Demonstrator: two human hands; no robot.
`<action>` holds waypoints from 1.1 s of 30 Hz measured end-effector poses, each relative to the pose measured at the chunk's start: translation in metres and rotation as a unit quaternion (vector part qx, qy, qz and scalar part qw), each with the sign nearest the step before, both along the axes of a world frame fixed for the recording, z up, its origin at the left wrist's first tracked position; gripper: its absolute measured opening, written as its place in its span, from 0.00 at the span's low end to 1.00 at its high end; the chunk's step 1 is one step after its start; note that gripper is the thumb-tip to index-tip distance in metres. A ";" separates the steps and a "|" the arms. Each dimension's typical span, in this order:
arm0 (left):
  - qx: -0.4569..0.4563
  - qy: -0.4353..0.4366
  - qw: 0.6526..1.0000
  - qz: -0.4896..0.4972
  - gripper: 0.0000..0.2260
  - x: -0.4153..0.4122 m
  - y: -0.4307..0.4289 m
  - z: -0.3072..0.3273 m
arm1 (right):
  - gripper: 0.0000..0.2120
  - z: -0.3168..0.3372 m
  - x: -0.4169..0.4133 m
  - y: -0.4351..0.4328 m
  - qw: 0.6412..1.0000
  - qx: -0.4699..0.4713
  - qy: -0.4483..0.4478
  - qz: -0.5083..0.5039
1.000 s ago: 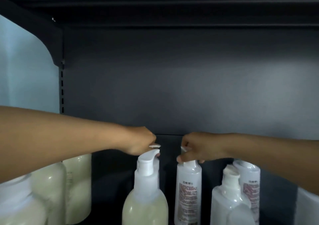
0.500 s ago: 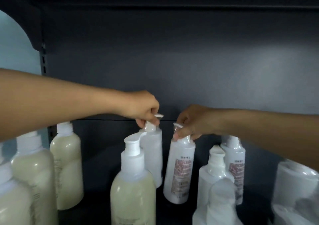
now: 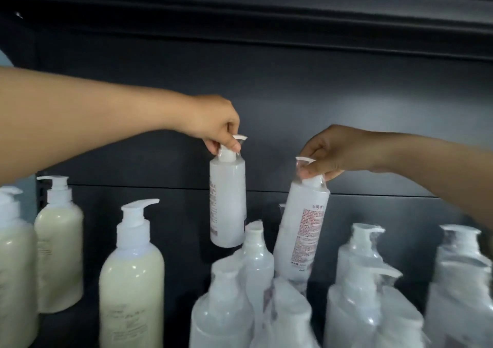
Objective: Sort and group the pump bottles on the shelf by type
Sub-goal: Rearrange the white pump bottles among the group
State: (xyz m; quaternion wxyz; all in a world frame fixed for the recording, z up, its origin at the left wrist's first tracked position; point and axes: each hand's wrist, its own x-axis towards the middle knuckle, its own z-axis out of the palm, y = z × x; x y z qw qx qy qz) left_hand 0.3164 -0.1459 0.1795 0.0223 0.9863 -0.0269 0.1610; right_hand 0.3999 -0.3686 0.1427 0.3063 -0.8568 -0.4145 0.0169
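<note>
A dark shelf (image 3: 293, 94) holds cream pump bottles (image 3: 132, 281) at left and plastic-wrapped clear bottles (image 3: 357, 281) at right. Above them, an upright white bottle (image 3: 227, 203) hangs below the left hand (image 3: 213, 120), whose curled fingers pinch its pump neck. A tilted white bottle (image 3: 301, 230) hangs likewise from the pinching fingers of the right hand (image 3: 336, 147).

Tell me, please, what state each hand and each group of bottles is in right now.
Left hand, grips the pump of the upright white bottle.
Upright white bottle, lifted, hanging in the air.
Right hand, pinches the pump of the tilted white bottle.
Tilted white bottle, leaning, base behind the wrapped bottles.
Cream bottles, standing upright at left.
Wrapped bottles, standing in clear film at right.
</note>
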 end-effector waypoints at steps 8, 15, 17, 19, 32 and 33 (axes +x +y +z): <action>-0.010 0.037 0.999 0.014 0.10 0.028 -0.033 -0.040 | 0.05 -0.034 0.030 -0.036 0.999 -0.041 0.006 0.005; -0.004 0.094 0.995 0.027 0.11 0.042 -0.041 -0.060 | 0.08 -0.043 0.045 -0.031 0.995 -0.095 -0.004 -0.004; -0.009 0.112 0.993 0.033 0.11 0.044 -0.039 -0.066 | 0.09 -0.050 0.046 -0.028 0.993 -0.120 -0.016 -0.004; -0.013 0.122 0.992 0.036 0.11 0.044 -0.035 -0.073 | 0.10 -0.058 0.048 -0.025 0.989 -0.141 -0.031 -0.001; -0.046 0.136 0.989 0.038 0.07 0.048 -0.017 -0.103 | 0.08 -0.069 0.056 -0.019 0.989 -0.142 0.037 0.015; -0.051 0.135 0.989 0.039 0.07 0.047 -0.016 -0.104 | 0.09 -0.068 0.055 -0.020 0.988 -0.147 0.036 0.013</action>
